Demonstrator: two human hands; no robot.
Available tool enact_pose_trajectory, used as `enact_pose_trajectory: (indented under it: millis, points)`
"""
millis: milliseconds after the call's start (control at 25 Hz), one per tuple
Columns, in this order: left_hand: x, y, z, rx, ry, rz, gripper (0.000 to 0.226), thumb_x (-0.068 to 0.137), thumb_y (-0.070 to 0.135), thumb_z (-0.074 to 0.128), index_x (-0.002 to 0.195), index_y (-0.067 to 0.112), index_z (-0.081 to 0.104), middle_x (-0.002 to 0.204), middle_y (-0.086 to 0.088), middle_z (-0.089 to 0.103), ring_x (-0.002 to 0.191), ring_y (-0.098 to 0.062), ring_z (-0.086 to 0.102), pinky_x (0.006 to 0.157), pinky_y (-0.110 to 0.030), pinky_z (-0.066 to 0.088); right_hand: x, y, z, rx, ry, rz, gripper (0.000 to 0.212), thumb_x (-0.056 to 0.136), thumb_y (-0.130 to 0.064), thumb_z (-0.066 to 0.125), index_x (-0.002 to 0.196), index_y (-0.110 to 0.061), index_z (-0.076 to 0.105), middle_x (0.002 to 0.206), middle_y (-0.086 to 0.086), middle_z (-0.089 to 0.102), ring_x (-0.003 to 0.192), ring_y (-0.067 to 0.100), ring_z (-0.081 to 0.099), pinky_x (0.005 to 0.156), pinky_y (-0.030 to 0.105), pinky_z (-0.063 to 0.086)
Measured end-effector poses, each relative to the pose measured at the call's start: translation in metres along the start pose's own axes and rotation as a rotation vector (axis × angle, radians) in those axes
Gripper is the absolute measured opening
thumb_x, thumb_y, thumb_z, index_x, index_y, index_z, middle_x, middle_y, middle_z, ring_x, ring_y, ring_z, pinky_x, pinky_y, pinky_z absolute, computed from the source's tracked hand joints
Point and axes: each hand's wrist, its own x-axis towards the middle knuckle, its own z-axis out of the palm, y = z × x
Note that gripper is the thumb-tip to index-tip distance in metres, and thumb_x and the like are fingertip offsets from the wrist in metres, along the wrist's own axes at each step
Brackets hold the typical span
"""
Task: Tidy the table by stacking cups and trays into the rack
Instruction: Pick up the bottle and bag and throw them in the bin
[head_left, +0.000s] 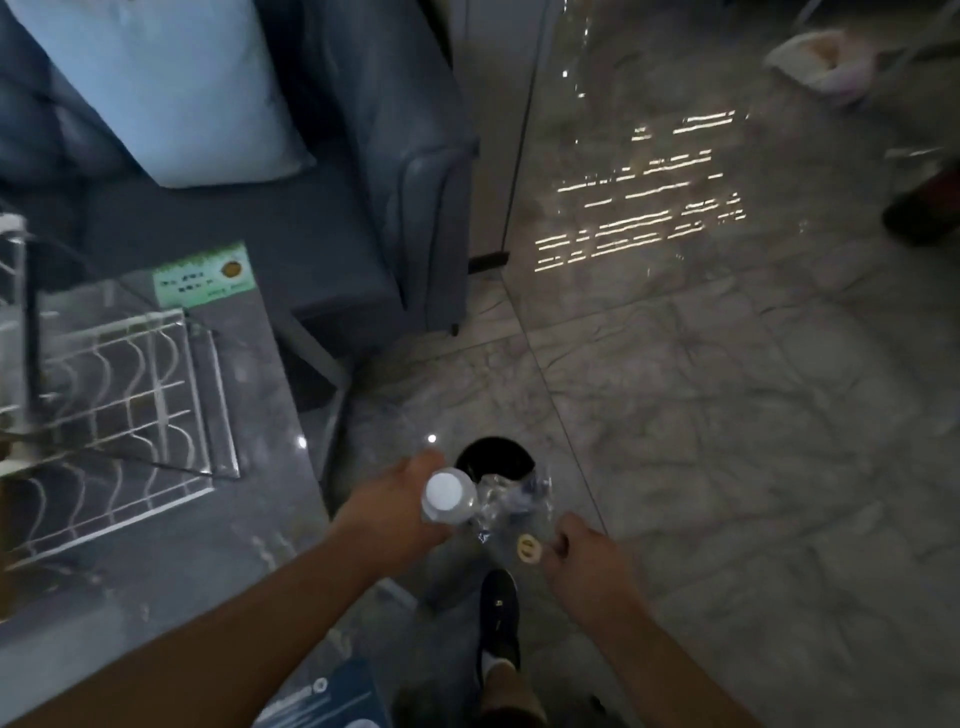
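My left hand (395, 512) grips a clear plastic bottle (445, 496) with a white cap, held upright above the floor beside the table. My right hand (584, 556) pinches a crumpled clear plastic wrapper (511, 506) with a round tan sticker. Both hands hover just above a round black bin (493, 460) on the floor. The white wire rack (111, 395) stands on the dark marble table (249, 519) at the left, apart from both hands.
A blue-grey sofa (363, 208) with a light blue pillow (171, 88) stands behind the table. A green card (205, 278) lies on the table's far corner. My dark shoe (498, 618) stands on the marble floor. A blue box (332, 696) lies at the bottom edge.
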Motion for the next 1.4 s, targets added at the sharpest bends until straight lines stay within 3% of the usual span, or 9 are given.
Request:
enact_pose_trajectory:
  millis: [160,280,440,640,720,840,1000,1200,1400]
  points:
    - [0.053,-0.003,0.041,-0.019,-0.062,-0.066,0.072,0.056,0.062,0.081,0.112,0.042,0.039,0.115,0.004,0.065,0.102,-0.025,0.067,0.078,-0.033,0.051,0.039,0.054,0.033,0.095,-0.022,0.141,0.024,0.084,-0.041,0.061,0.072,-0.031,0.043,0.067,-0.005,0.057,0.060,0.007,0.053,0.049,0.027,0.040]
    - [0.085,-0.014,0.077,0.020,-0.080,-0.078,0.072,0.060,0.057,0.084,0.113,0.043,0.037,0.118,0.003,0.062,0.103,-0.025,0.065,0.077,-0.031,0.045,0.068,0.083,0.062,0.150,-0.035,0.204,0.019,0.086,-0.044,0.062,0.079,-0.029,0.050,0.071,-0.007,0.062,0.065,0.007,0.059,0.053,0.027,0.043]
    - [0.126,-0.032,0.126,0.046,-0.100,-0.092,0.075,0.067,0.049,0.084,0.127,0.037,0.041,0.131,-0.001,0.057,0.112,-0.026,0.062,0.085,-0.031,0.045,0.110,0.113,0.102,0.187,-0.011,0.274,0.023,0.086,-0.042,0.064,0.075,-0.030,0.047,0.068,-0.010,0.057,0.061,0.002,0.052,0.049,0.021,0.032]
    - [0.176,-0.049,0.174,-0.046,-0.055,-0.116,0.074,0.057,0.053,0.085,0.118,0.039,0.046,0.119,0.002,0.063,0.103,-0.024,0.064,0.089,-0.037,0.054,0.159,0.133,0.144,0.235,0.046,0.309,0.025,0.084,-0.041,0.064,0.070,-0.030,0.045,0.063,-0.012,0.054,0.056,-0.002,0.046,0.048,0.018,0.026]
    - [0.197,-0.056,0.197,-0.096,-0.030,-0.150,0.072,0.056,0.056,0.085,0.115,0.039,0.047,0.113,0.004,0.065,0.096,-0.022,0.064,0.082,-0.039,0.056,0.182,0.138,0.162,0.265,0.061,0.320,0.023,0.085,-0.039,0.064,0.073,-0.030,0.046,0.065,-0.011,0.055,0.057,0.000,0.049,0.048,0.019,0.027]
    - [0.219,-0.066,0.226,-0.115,0.024,-0.200,0.071,0.060,0.056,0.088,0.114,0.038,0.044,0.105,0.010,0.059,0.088,-0.014,0.056,0.061,-0.024,0.041,0.208,0.140,0.187,0.330,0.105,0.322,0.021,0.088,-0.034,0.063,0.074,-0.030,0.047,0.067,-0.009,0.057,0.058,0.002,0.052,0.046,0.021,0.031]
    - [0.240,-0.075,0.257,-0.158,0.020,-0.227,0.074,0.065,0.051,0.088,0.121,0.029,0.045,0.106,0.010,0.054,0.093,-0.015,0.055,0.074,-0.031,0.042,0.230,0.145,0.219,0.324,0.132,0.318,0.019,0.088,-0.034,0.063,0.077,-0.029,0.048,0.066,-0.009,0.057,0.057,0.001,0.052,0.045,0.020,0.030]
    - [0.258,-0.075,0.287,-0.128,-0.009,-0.290,0.074,0.070,0.045,0.088,0.126,0.025,0.044,0.124,-0.003,0.060,0.106,-0.023,0.061,0.077,-0.034,0.045,0.245,0.157,0.252,0.336,0.112,0.317,0.018,0.086,-0.035,0.064,0.078,-0.025,0.051,0.067,-0.007,0.058,0.058,0.007,0.053,0.047,0.024,0.031]
    - [0.266,-0.074,0.305,-0.097,-0.019,-0.303,0.075,0.072,0.044,0.088,0.128,0.022,0.044,0.128,-0.005,0.061,0.112,-0.026,0.062,0.080,-0.035,0.048,0.258,0.162,0.263,0.320,0.094,0.297,0.025,0.088,-0.038,0.063,0.073,-0.027,0.046,0.064,-0.007,0.055,0.055,0.006,0.049,0.047,0.023,0.028]
